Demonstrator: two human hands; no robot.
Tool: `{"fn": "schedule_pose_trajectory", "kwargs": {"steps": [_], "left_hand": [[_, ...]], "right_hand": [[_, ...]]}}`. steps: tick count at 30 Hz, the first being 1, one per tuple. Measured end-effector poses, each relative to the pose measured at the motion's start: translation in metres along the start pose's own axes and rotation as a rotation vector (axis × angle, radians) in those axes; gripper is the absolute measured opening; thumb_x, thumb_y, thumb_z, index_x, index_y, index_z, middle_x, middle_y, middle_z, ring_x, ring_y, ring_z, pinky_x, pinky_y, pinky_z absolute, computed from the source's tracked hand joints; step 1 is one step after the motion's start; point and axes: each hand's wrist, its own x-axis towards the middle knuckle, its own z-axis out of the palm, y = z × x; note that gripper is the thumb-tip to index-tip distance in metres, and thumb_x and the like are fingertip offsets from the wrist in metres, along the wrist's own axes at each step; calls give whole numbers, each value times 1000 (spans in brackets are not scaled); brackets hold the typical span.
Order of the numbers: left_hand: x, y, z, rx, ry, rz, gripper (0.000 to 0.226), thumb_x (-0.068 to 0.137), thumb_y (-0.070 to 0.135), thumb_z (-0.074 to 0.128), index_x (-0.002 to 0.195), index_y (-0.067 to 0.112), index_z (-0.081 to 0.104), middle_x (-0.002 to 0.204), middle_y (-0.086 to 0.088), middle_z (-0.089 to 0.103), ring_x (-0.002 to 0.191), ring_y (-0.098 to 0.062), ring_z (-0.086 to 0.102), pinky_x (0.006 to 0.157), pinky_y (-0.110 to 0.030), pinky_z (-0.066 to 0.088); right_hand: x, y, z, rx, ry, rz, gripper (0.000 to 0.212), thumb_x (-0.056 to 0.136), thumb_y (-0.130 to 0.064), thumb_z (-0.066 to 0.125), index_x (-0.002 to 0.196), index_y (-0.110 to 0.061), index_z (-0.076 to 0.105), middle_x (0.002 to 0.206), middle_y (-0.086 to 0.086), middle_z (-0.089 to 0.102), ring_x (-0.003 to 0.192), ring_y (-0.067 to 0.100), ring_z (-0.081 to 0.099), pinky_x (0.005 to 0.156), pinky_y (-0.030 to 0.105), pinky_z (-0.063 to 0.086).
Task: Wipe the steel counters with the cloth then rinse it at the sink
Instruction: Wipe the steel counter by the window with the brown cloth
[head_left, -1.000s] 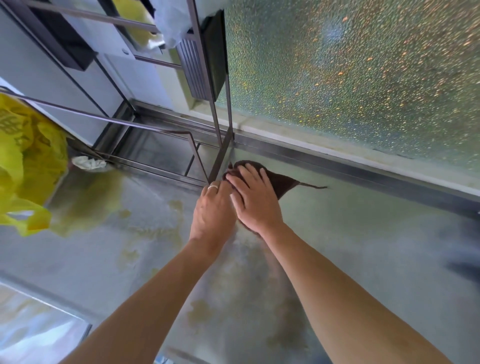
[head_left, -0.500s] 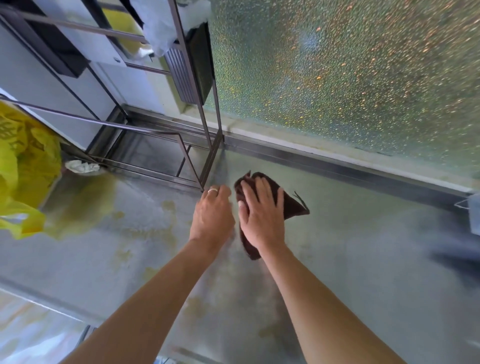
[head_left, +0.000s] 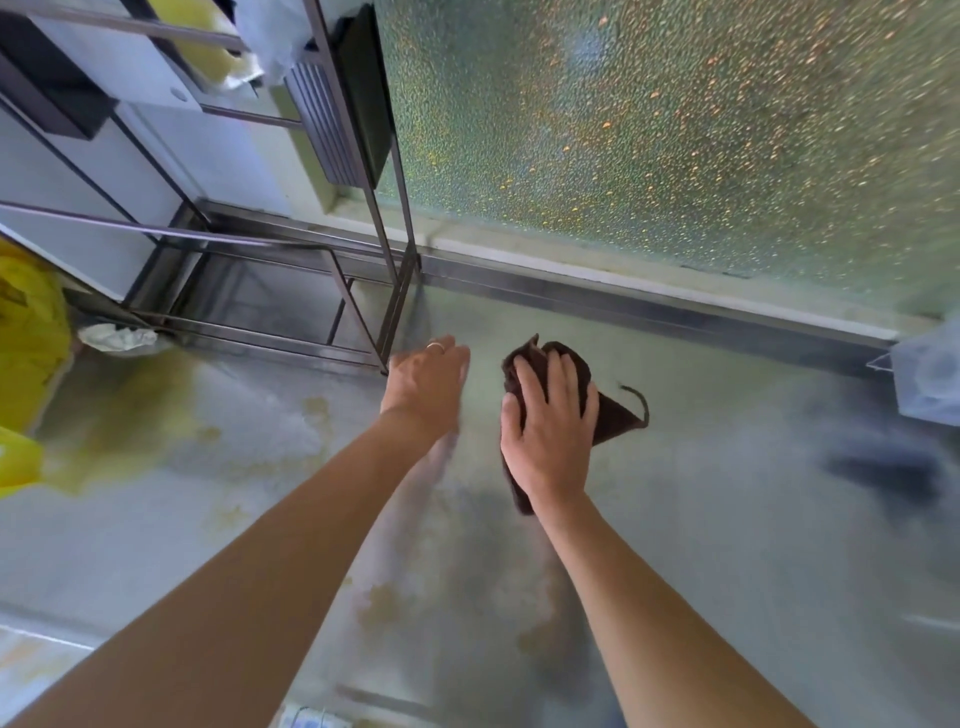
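While the right hand (head_left: 550, 431) presses flat, fingers spread, on the dark brown cloth (head_left: 608, 410), the left hand (head_left: 428, 384) hovers beside it with straight fingers, holding nothing and wearing a ring. Since a second ago the cloth has slid away from the metal rack (head_left: 384, 291) leg toward the person, and the hands have parted. Yellowish stains mark the steel surface (head_left: 727, 519); a yellow bag (head_left: 26, 338) sits far left

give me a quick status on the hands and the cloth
Right hand flat on the brown cloth, pressing it to the steel counter. Left hand bare, fingers straight, beside it. Rack leg just ahead of left hand; yellow stains at left.
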Motion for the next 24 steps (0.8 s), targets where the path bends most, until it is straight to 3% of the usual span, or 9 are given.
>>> {"fn": "schedule_pose_trajectory", "kwargs": {"steps": [4, 7, 11, 15, 19, 24], "left_hand": [[-17, 22, 13, -51, 94, -97, 31, 95, 11, 44, 124, 21, 48, 131, -2, 48, 120, -22, 54, 102, -40, 38], [-37, 34, 23, -150, 152, -162, 38, 96, 17, 42, 133, 21, 47, 141, -2, 46, 132, -21, 45, 112, -45, 30], [-55, 38, 24, -127, 203, -153, 44, 93, 14, 49, 137, 19, 42, 146, -3, 42, 137, -21, 41, 115, -44, 28], [-60, 45, 23, -120, 163, -119, 38, 92, 10, 50, 128, 18, 47, 142, -1, 46, 133, -21, 45, 113, -44, 29], [-69, 58, 24, -125, 106, -81, 48, 79, 3, 53, 124, 16, 49, 140, 0, 47, 132, -20, 46, 112, -42, 28], [-91, 65, 30, -141, 54, -80, 58, 65, 3, 66, 119, 15, 51, 140, 0, 48, 134, -18, 44, 111, -42, 28]], "right_hand": [[-29, -40, 6, 34, -24, -52, 50, 102, -40, 47, 150, -26, 50, 161, 8, 43, 154, 27, 31, 126, 53, 19], [-38, -48, 12, 4, -66, -112, 60, 99, -46, 47, 155, -25, 43, 163, 7, 39, 156, 25, 26, 126, 53, 19], [-32, -18, 2, -1, -91, -193, 49, 103, -43, 46, 149, -28, 49, 161, 5, 43, 155, 22, 29, 125, 49, 22], [-41, 43, -20, -64, -64, -75, 44, 106, -37, 39, 147, -27, 50, 159, 6, 44, 153, 24, 31, 124, 54, 23], [-61, 110, -46, -114, -80, 34, 43, 108, -37, 34, 148, -28, 48, 160, 7, 42, 152, 25, 32, 123, 57, 23], [-76, 85, -39, -53, -16, 253, 46, 107, -39, 33, 147, -25, 52, 159, 13, 45, 151, 29, 34, 124, 55, 22]]}}
